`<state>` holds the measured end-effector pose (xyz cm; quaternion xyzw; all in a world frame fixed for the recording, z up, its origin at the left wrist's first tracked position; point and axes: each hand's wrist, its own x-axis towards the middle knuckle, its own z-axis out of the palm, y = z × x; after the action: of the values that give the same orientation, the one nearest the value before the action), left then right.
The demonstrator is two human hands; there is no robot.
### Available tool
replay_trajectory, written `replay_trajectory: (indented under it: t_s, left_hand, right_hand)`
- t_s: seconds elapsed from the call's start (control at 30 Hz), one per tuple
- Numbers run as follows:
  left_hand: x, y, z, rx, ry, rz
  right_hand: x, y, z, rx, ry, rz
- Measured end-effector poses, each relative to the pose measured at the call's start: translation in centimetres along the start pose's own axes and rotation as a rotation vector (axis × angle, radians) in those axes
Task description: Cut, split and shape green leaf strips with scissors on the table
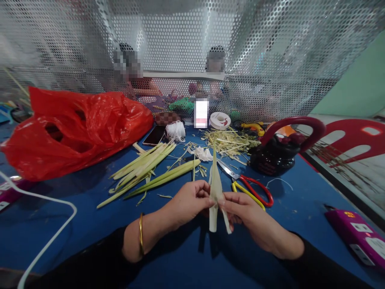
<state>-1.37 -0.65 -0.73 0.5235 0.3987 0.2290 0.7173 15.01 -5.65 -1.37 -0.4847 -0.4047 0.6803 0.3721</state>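
Between my two hands is a pale corn husk, its narrow tip pointing up and two strips hanging below. My left hand, with a gold bangle at the wrist, pinches the husk from the left. From the other side my right hand grips it, thumb and fingers closed near the fold. Just beyond the right hand lie scissors with one red and one yellow handle, blades partly apart. Green and pale husks rest in a bundle to the left, beside a longer green husk piece.
A red plastic bag fills the left side. Behind the husks are a phone, white yarn, a white spool and shredded fibres. A black pot, purple power strip and white cable flank the blue table.
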Motion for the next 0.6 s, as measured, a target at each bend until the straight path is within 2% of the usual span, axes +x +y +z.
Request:
replay_trajectory:
  t_s: [0.13, 0.27, 0.37, 0.6]
  left_hand:
    - [-0.02, -0.01, 0.01, 0.004, 0.001, -0.002]
    - [-0.10, -0.03, 0.01, 0.009, -0.021, -0.011]
    - [-0.13, -0.07, 0.09, 0.021, -0.044, -0.023]
    - [-0.13, -0.55, 0.56, 0.017, -0.012, 0.021]
  right_hand:
    - [0.20, 0.22, -0.30, -0.123, 0.021, -0.046]
    - [0.57, 0.58, -0.69, -0.338, 0.117, -0.206]
    - [0.70, 0.62, -0.70, -0.313, 0.106, -0.233]
    - [0.65, 0.24, -0.17, -0.236, 0.065, -0.198]
